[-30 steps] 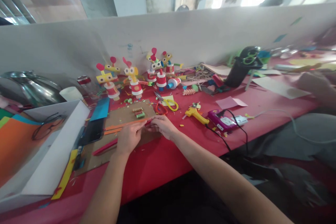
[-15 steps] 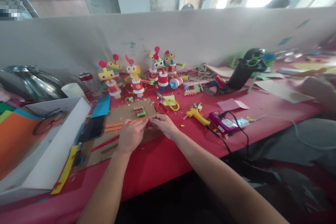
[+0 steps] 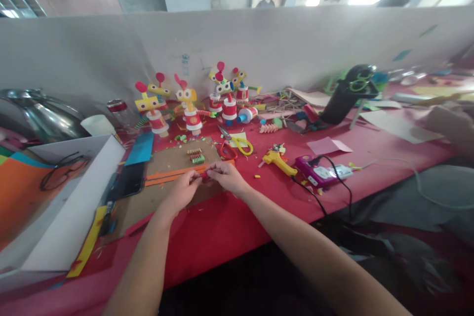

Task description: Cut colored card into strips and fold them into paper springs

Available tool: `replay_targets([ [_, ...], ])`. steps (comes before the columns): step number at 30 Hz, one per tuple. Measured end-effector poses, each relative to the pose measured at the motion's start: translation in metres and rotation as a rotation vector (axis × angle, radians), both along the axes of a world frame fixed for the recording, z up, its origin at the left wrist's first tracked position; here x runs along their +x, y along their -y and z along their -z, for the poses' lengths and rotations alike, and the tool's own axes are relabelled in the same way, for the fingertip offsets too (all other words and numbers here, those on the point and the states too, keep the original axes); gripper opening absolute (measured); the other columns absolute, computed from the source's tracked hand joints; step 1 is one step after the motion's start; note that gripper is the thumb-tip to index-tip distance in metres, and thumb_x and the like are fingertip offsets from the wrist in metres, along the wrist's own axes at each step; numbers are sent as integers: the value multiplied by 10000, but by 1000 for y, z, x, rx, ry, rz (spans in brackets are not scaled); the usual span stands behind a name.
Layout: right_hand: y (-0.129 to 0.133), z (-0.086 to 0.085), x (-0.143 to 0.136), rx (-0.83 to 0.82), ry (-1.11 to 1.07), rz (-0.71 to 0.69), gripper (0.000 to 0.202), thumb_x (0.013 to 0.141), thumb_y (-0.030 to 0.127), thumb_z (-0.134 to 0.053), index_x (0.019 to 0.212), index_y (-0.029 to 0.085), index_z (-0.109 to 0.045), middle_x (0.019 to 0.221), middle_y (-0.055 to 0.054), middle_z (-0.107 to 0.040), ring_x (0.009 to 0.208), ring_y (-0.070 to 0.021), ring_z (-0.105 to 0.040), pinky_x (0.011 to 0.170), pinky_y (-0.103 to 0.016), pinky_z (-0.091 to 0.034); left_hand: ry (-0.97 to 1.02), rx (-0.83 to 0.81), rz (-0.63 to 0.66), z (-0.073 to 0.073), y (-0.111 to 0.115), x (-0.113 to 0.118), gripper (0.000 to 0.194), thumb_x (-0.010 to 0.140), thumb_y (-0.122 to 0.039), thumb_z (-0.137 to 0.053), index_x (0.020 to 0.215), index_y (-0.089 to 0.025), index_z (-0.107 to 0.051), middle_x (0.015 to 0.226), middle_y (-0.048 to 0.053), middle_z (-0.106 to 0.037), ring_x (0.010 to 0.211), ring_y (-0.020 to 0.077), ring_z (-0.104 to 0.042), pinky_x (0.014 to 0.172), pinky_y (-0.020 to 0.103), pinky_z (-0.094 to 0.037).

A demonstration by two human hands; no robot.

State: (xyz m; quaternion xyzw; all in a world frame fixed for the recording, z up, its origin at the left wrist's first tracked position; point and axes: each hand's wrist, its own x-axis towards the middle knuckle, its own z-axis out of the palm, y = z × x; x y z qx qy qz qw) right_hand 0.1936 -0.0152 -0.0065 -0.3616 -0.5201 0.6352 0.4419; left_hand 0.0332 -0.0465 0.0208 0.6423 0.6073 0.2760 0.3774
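My left hand (image 3: 182, 191) and my right hand (image 3: 226, 177) meet over a brown cardboard sheet (image 3: 163, 202). Both are closed, fingertips pinching a small red paper strip (image 3: 204, 176) between them; its folds are mostly covered by the fingers. A red length of paper (image 3: 138, 225) shows beside my left forearm; whether it joins the pinched part I cannot tell. Just behind my hands lie flat orange paper strips (image 3: 159, 178). Beyond these rest a green pleated paper spring (image 3: 197, 159) and a brownish one (image 3: 194, 151).
Scissors (image 3: 242, 146) and a yellow glue gun (image 3: 279, 163) lie to the right, near a purple power strip (image 3: 314, 170) with cables. Several paper-cup figures (image 3: 192, 121) stand behind. A phone (image 3: 130, 180) and white box (image 3: 74, 217) are left.
My left hand has shifted slightly left and down, baring more orange strip and the red piece between the fingers. The red length by my left forearm has swung nearer the table's front edge.
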Motion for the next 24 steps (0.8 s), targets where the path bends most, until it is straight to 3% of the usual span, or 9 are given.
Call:
replay_targets([
  [4, 0, -4, 2, -79, -10, -1, 22, 815, 164, -629, 800, 157, -614, 645, 4, -687, 566, -97, -648, 587, -202, -526, 202, -215, -23, -6, 2, -4, 274, 768, -436, -597, 786, -166, -552, 578, -49, -526, 490, 90, -456, 523, 232, -345],
  [10, -3, -1, 2, -96, 30, 59, 75, 762, 109, -674, 750, 158, -618, 572, 27, -654, 516, -86, -634, 529, -164, -487, 243, -334, 5, -8, 1, -8, 346, 706, -486, -658, 739, -161, -544, 583, -18, -584, 487, 88, -495, 525, 237, -366],
  [15, -3, -5, 4, -151, 66, 127, 133, 777, 54, -608, 714, 169, -587, 508, 41, -624, 457, -75, -600, 457, -142, -454, 236, -335, -37, -5, 1, -7, 361, 676, -491, -686, 738, -162, -550, 620, -20, -588, 537, 87, -515, 555, 231, -381],
  [20, -2, -7, 9, -124, 98, 22, 70, 794, 102, -616, 757, 161, -614, 507, 34, -628, 440, -70, -581, 450, -141, -447, 242, -336, -46, -3, 0, -8, 383, 620, -478, -743, 718, -155, -563, 587, -48, -540, 504, 67, -459, 542, 226, -371],
  [24, -7, -2, 11, -89, 208, 98, 79, 765, 88, -626, 732, 161, -620, 467, 43, -592, 401, -65, -538, 407, -137, -382, 254, -341, -72, -4, 2, -12, 389, 638, -432, -749, 867, -150, -609, 646, -11, -618, 547, 97, -532, 594, 259, -436],
])
